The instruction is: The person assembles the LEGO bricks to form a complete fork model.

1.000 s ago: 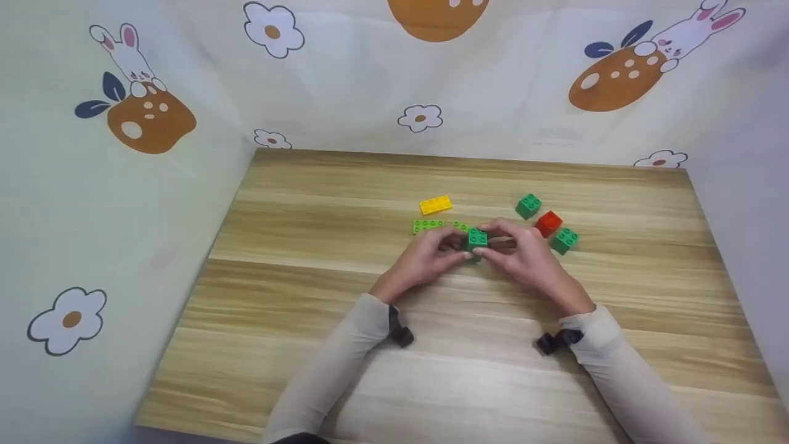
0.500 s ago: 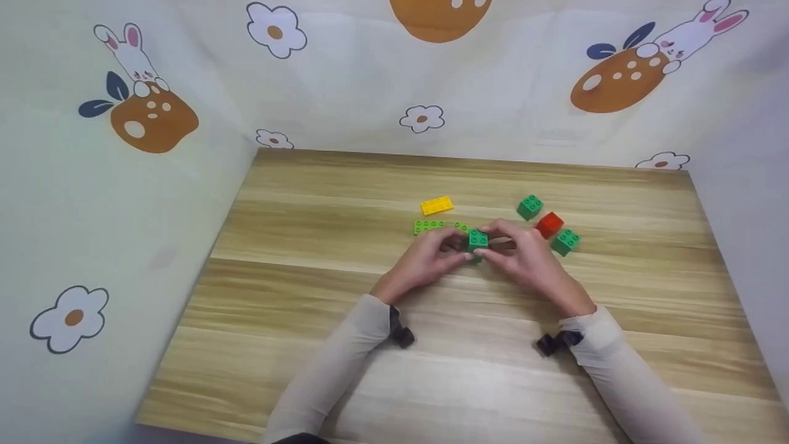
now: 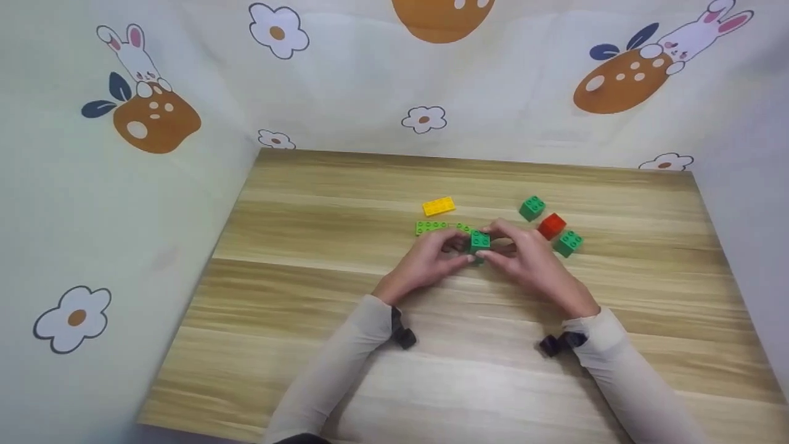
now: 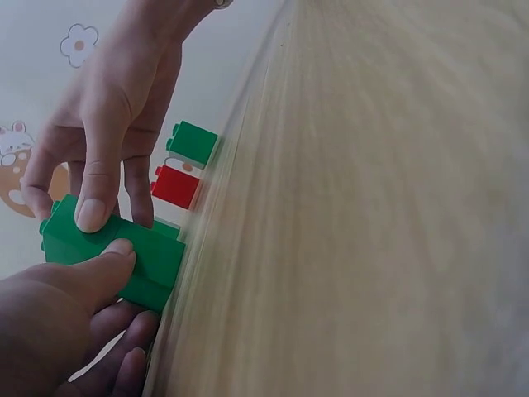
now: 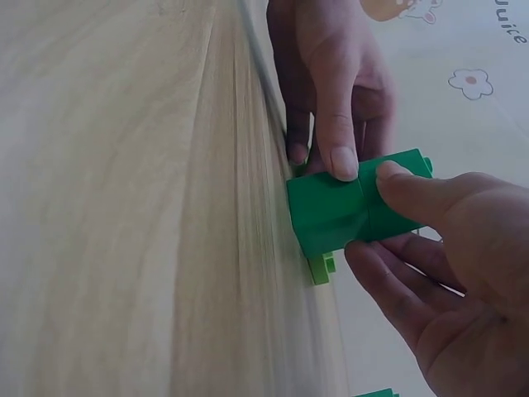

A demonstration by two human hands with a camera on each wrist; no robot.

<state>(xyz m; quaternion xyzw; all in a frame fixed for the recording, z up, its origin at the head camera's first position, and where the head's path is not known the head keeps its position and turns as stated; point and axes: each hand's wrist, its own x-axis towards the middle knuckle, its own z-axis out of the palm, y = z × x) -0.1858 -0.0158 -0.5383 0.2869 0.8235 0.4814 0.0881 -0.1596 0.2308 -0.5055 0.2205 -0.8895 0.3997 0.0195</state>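
Observation:
Two green toy building bricks stand stacked between the hands, studs up. The upper green brick (image 3: 479,242) is pinched by my right hand (image 3: 526,258), its thumb on the near side. My left hand (image 3: 429,261) grips the lower green brick (image 5: 326,213), with its thumb pressed on the near face. The right wrist view shows the seam between the bricks, which meet closely. In the left wrist view the stack's foot is at the table surface. Behind my left hand lies a light green brick (image 3: 431,228), partly covered, with more light green studs (image 3: 463,227) beside it.
A flat yellow brick (image 3: 439,206) lies farther back. Right of my right hand sit a green brick (image 3: 532,208), a red brick (image 3: 552,226) and another green brick (image 3: 568,243). Patterned cloth (image 3: 345,80) walls off the wooden table's (image 3: 296,234) back and sides.
Both hands keep the same hold on the two green bricks. The whole head view has shifted slightly; the loose bricks stay in place on the table.

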